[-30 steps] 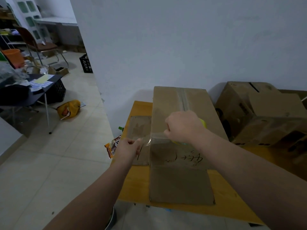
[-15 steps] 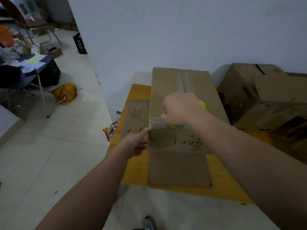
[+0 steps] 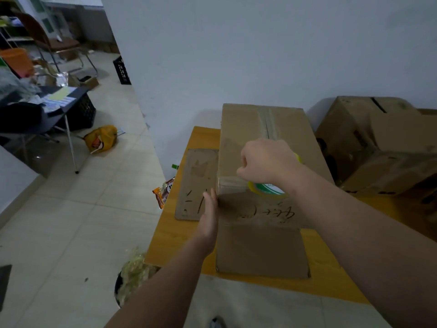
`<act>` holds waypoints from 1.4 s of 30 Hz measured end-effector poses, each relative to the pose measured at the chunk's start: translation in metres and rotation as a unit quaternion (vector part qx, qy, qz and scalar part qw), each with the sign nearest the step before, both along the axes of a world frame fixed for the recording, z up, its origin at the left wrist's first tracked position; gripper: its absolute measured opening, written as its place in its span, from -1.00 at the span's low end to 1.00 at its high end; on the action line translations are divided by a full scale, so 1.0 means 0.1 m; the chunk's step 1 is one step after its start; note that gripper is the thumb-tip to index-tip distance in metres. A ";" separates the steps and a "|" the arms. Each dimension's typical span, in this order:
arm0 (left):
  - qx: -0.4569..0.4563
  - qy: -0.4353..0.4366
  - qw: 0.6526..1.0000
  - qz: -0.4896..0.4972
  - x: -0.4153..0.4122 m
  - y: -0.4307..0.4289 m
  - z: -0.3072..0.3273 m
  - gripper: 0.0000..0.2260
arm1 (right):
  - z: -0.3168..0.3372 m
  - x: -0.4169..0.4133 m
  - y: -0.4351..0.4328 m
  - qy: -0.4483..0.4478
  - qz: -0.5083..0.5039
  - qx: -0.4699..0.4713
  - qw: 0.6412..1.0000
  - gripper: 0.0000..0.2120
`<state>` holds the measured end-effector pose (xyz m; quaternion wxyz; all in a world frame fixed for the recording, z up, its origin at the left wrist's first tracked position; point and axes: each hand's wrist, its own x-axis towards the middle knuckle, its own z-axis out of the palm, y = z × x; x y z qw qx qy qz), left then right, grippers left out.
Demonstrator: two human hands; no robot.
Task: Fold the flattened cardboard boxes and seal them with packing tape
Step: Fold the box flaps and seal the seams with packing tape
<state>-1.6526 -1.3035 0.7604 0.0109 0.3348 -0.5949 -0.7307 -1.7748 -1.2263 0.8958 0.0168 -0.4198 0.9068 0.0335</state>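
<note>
Pressing left hand (image 3: 210, 210) on box (image 3: 246, 129) edge | right hand (image 3: 268, 162) grips tape roll (image 3: 268, 190)

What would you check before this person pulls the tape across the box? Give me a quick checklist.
1. Roll grip: right hand holds the tape roll: ok.
2. Bracing: left hand presses flat on the cardboard box's left side: ok.
3. Path: tape strip runs from that edge to the roll: ok.
4. Tape end stuck down: cannot tell, left hand hides it.
5. Support: box rests on the yellow table: ok.
</note>
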 end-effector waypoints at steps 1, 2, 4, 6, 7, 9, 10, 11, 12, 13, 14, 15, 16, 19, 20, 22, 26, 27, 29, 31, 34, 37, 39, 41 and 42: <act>-0.004 -0.001 0.999 -0.035 0.04 0.00 -0.08 -0.35 | -0.01 -0.01 0.00 0.000 -0.001 -0.002 1.000 -0.77; 0.002 -0.007 0.998 -0.056 0.08 -0.02 -0.10 -0.28 | -0.01 -0.01 0.00 -0.001 -0.002 -0.004 1.000 -0.77; -0.042 -0.012 0.997 -0.066 0.07 -0.14 -0.15 -0.34 | -0.01 -0.02 0.00 -0.008 -0.003 -0.006 1.000 -0.77; -0.164 0.026 0.984 -0.066 0.05 -0.29 -0.07 -0.56 | 0.00 -0.02 0.00 -0.014 -0.003 -0.011 1.000 -0.77; -0.230 0.051 0.968 -0.089 0.03 -0.38 -0.03 -0.57 | 0.01 -0.03 0.00 -0.016 -0.003 -0.013 1.000 -0.77; -0.377 0.071 0.906 -0.181 -0.02 -0.54 0.03 -0.45 | 0.02 -0.04 0.00 -0.019 -0.002 -0.018 1.000 -0.76; -0.433 0.069 0.871 -0.223 -0.05 -0.59 0.07 -0.40 | 0.02 -0.04 0.00 -0.016 -0.002 -0.021 1.000 -0.76; -0.477 0.065 0.839 -0.253 -0.09 -0.63 0.09 -0.36 | 0.02 -0.04 0.00 -0.011 -0.002 -0.022 1.000 -0.77; -0.516 0.068 0.809 -0.275 -0.13 -0.68 0.12 -0.33 | 0.02 -0.04 -0.01 -0.006 -0.002 -0.022 1.000 -0.77; -0.548 0.075 0.780 -0.293 -0.17 -0.73 0.14 -0.31 | 0.02 -0.04 -0.01 -0.002 -0.003 -0.021 1.000 -0.78; -0.576 0.080 0.752 -0.310 -0.21 -0.78 0.16 -0.29 | 0.03 -0.05 -0.01 -0.002 -0.003 -0.019 1.000 -0.78; -0.601 0.089 0.724 -0.326 -0.25 -0.82 0.17 -0.27 | 0.03 -0.05 -0.01 -0.004 -0.002 -0.018 1.000 -0.78; -0.624 0.091 0.696 -0.344 -0.28 -0.85 0.17 -0.25 | 0.04 -0.06 -0.01 -0.007 -0.001 -0.018 1.000 -0.77; -0.671 0.098 0.623 -0.390 -0.39 -0.89 0.20 -0.18 | 0.05 -0.07 -0.01 -0.017 -0.001 -0.014 1.000 -0.75; -0.683 0.104 0.605 -0.396 -0.42 -0.90 0.21 -0.17 | 0.06 -0.07 -0.02 -0.019 -0.003 -0.012 1.000 -0.75; -0.712 0.109 0.570 -0.396 -0.47 -0.92 0.21 -0.17 | 0.06 -0.08 -0.02 -0.018 -0.004 -0.012 1.000 -0.76; -0.713 0.111 0.569 -0.394 -0.51 -0.93 0.16 -0.17 | 0.06 -0.08 -0.01 -0.019 -0.001 -0.014 1.000 -0.77; -0.708 0.118 0.572 -0.397 -0.50 -0.93 0.16 -0.21 | 0.06 -0.07 0.00 -0.020 0.000 -0.012 1.000 -0.76; -0.703 0.156 0.571 -0.394 -0.50 -0.95 0.17 -0.35 | 0.07 -0.06 0.03 -0.017 0.005 -0.016 1.000 -0.74; -0.696 0.199 0.577 -0.378 -0.46 -0.95 0.17 -0.45 | 0.09 -0.02 0.07 -0.012 0.013 -0.036 0.999 -0.72; -0.726 0.222 0.555 -0.341 -0.38 -0.89 0.08 -0.50 | 0.09 0.04 0.11 -0.003 0.024 -0.069 0.997 -0.77; -0.739 0.215 0.550 -0.324 -0.35 -0.85 0.04 -0.48 | 0.08 0.06 0.14 -0.015 0.034 -0.080 0.996 -0.87; -0.745 0.210 0.549 -0.316 -0.36 -0.86 0.07 -0.46 | 0.10 0.04 0.21 -0.010 0.036 -0.094 0.995 -0.78; -0.760 0.198 0.535 -0.310 -0.36 -0.85 0.10 -0.45 | 0.08 0.01 0.34 0.051 0.031 -0.116 0.991 -0.68; -0.769 0.190 0.526 -0.308 -0.36 -0.83 0.10 -0.46 | 0.05 -0.01 0.43 0.063 0.011 -0.132 0.989 -0.60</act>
